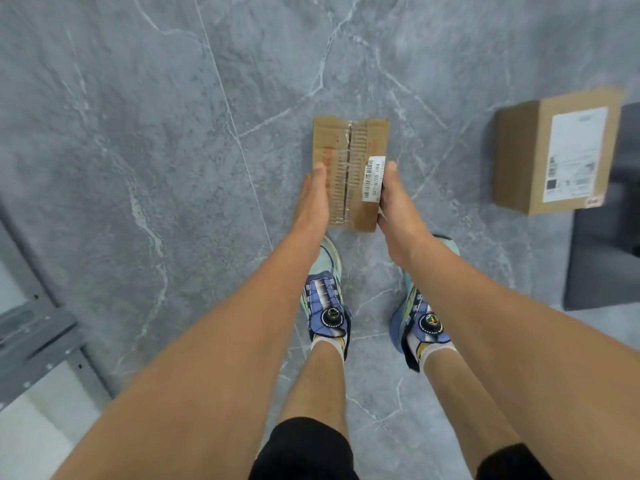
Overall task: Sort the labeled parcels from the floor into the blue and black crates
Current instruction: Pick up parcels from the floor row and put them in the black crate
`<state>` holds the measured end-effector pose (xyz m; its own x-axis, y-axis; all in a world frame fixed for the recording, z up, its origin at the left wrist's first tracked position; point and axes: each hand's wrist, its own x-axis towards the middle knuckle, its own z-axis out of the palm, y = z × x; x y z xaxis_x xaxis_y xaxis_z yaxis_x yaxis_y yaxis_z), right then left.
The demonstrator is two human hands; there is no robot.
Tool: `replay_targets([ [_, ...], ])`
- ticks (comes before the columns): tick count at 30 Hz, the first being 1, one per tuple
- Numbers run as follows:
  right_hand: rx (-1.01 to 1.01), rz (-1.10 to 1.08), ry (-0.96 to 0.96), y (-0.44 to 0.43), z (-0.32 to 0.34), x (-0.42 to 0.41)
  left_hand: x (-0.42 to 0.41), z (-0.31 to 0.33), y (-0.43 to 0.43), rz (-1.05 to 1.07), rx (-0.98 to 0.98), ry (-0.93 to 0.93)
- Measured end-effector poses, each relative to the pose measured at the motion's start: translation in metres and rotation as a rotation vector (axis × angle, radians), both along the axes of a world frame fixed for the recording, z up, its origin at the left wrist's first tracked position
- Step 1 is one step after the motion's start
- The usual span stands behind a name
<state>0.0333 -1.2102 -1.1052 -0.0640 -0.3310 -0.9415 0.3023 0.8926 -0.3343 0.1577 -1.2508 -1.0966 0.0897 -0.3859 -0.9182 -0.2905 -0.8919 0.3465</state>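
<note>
Both arms reach straight down and forward, nearly parallel. The left hand (313, 199) presses flat against the left edge of a small taped cardboard parcel (348, 168), thumb on top; the right hand (393, 199) clasps its right edge beside the white barcode label (373, 179). The parcel is held between them above the grey marble floor (156, 133), over the person's sneakers (325, 292). A larger labeled box (550, 150) lies to the right.
</note>
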Motion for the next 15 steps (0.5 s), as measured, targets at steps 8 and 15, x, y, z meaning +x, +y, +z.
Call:
replay_targets([
  [8, -0.166, 0.125, 0.046, -0.052, 0.129, -0.002, 0.016, 0.118, -0.025, 0.204, -0.115, 0.152],
  [15, -0.436, 0.243, 0.037, -0.115, 0.324, 0.022, 0.041, 0.318, -0.07, 0.308, -0.367, 0.24],
])
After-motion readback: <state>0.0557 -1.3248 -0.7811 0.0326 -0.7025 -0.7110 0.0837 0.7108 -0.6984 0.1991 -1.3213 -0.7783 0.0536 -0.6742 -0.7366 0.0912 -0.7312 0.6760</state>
